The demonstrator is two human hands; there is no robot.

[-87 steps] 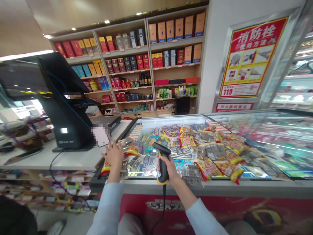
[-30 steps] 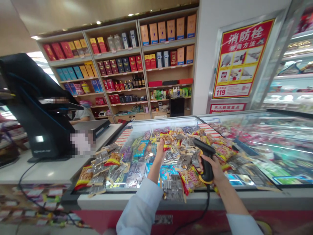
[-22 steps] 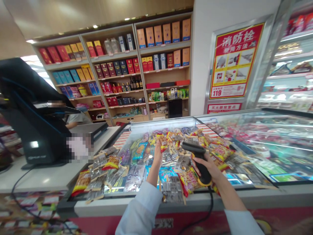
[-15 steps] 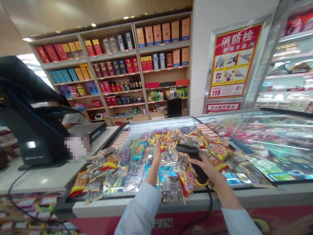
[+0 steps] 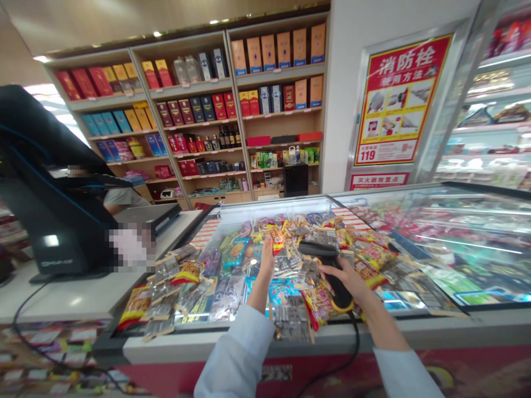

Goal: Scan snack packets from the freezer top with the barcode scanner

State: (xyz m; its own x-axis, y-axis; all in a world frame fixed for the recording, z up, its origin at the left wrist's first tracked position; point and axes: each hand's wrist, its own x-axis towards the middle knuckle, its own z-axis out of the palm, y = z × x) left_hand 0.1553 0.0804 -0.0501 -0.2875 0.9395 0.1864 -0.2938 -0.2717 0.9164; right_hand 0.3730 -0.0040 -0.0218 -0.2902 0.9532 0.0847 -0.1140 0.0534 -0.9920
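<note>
Head view: snack packets (image 5: 375, 256) surround the scanner (image 5: 318, 250).

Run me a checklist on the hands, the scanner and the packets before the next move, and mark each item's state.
1. Scanner gripped by the handle in the right hand: ok.
2. Red-and-yellow packet in the left hand: ok, it appears held at the fingers.
3. Scanner head turned toward that packet, with a gap between: ok, though the exact aim is hard to judge.
4. Barcode on that packet facing the scanner: cannot tell, too small to make out.
5. Cord clear of the left hand: ok, it hangs from the handle over the freezer's front.
6. Loose packets off the freezer's near rim: not ok, a grey packet lies over it.
</note>
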